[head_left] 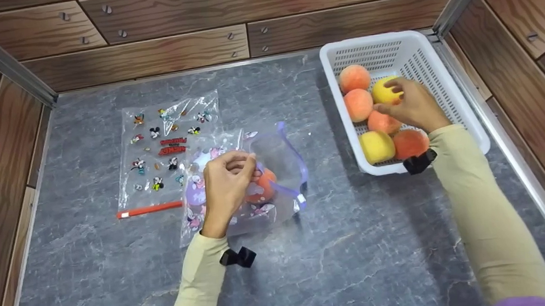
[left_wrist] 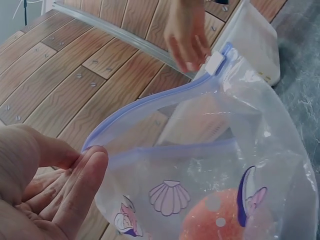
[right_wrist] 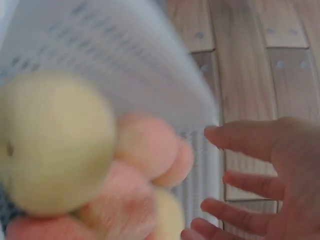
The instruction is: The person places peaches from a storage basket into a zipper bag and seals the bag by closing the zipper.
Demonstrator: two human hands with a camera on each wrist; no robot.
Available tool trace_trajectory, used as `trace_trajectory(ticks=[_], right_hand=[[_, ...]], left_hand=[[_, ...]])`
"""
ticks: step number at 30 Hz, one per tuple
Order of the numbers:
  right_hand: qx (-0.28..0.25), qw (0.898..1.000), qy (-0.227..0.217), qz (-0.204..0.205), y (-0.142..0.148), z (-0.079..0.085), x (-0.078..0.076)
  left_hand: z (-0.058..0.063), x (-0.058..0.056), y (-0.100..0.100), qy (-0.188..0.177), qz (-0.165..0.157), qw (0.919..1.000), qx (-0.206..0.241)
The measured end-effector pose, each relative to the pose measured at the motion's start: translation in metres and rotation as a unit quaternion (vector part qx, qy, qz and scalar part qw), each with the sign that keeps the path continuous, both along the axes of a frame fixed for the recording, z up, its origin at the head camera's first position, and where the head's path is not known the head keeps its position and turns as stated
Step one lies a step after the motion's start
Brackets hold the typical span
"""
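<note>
Bag (head_left: 274,145) with a purple zip (head_left: 293,154) lies on the grey surface (head_left: 355,243), its mouth gaping toward the white basket (head_left: 458,106); 1 orange peach (head_left: 269,182) is inside it, seen through the clear, shell-printed side. The left hand (head_left: 228,177) pinches the mouth's edge between thumb and fingers. A white slider (head_left: 301,198) sits at a corner of the mouth. The right hand (head_left: 417,104) is over the basket, grasping nothing, its fingers apart; whether it touches the farther yellow fruit (head_left: 383,89) cannot be told. The basket holds 6 fruits: 4 orange and 2 yellow. To the left, partly overlapped by the first, a second bag (head_left: 160,132) lies flat, with cartoon figures and a red zip (head_left: 154,209) along its near edge. Wood-print walls (head_left: 162,12) edge the surface on 3 sides.
</note>
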State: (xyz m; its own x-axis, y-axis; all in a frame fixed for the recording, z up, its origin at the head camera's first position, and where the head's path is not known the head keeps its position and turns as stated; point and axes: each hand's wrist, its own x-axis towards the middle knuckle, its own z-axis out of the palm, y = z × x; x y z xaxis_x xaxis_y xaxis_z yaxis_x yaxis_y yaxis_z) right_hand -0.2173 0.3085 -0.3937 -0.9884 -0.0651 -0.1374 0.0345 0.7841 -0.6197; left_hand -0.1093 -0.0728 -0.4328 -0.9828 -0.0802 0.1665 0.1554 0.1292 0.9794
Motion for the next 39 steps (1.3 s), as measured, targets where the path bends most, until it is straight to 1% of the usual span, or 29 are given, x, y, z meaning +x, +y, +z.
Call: trace_trajectory(ticks=[3, 6, 10, 14, 20, 28, 32, 34, 39], right_hand=[[0.030, 0.999, -0.037, -0.022, 0.009, -0.008, -0.003], [0.054, 0.995, -0.072, -0.034, 0.016, -0.014, -0.004], [0.076, 0.992, -0.095, -0.035, 0.020, -0.017, -0.003], [0.081, 0.989, -0.119, -0.023, 0.022, -0.017, -0.004], [0.068, 0.986, -0.154, -0.006, 0.022, -0.022, -0.006], [0.009, 0.988, -0.154, 0.015, 0.032, -0.031, -0.007], [-0.018, 0.987, -0.162, 0.010, 0.037, -0.034, -0.009], [-0.022, 0.987, -0.162, 0.005, 0.038, -0.035, -0.009], [-0.010, 0.985, -0.171, 0.001, 0.039, -0.036, -0.009]], left_hand=[[0.001, 0.000, 0.000, 0.003, 0.005, 1.0000, 0.007], [0.000, -0.001, -0.001, 0.006, 0.005, 1.0000, 0.006], [0.000, -0.001, -0.002, 0.006, 0.002, 1.0000, 0.006], [0.000, -0.001, -0.003, -0.004, -0.009, 0.9997, 0.021], [-0.001, 0.000, -0.004, -0.017, -0.016, 0.9993, 0.029], [0.000, 0.001, -0.002, -0.024, -0.027, 0.9989, 0.029], [0.000, 0.000, -0.003, -0.022, -0.029, 0.9988, 0.031], [0.001, 0.000, -0.003, -0.022, -0.030, 0.9986, 0.036], [0.001, 0.000, -0.004, -0.029, -0.030, 0.9982, 0.043]])
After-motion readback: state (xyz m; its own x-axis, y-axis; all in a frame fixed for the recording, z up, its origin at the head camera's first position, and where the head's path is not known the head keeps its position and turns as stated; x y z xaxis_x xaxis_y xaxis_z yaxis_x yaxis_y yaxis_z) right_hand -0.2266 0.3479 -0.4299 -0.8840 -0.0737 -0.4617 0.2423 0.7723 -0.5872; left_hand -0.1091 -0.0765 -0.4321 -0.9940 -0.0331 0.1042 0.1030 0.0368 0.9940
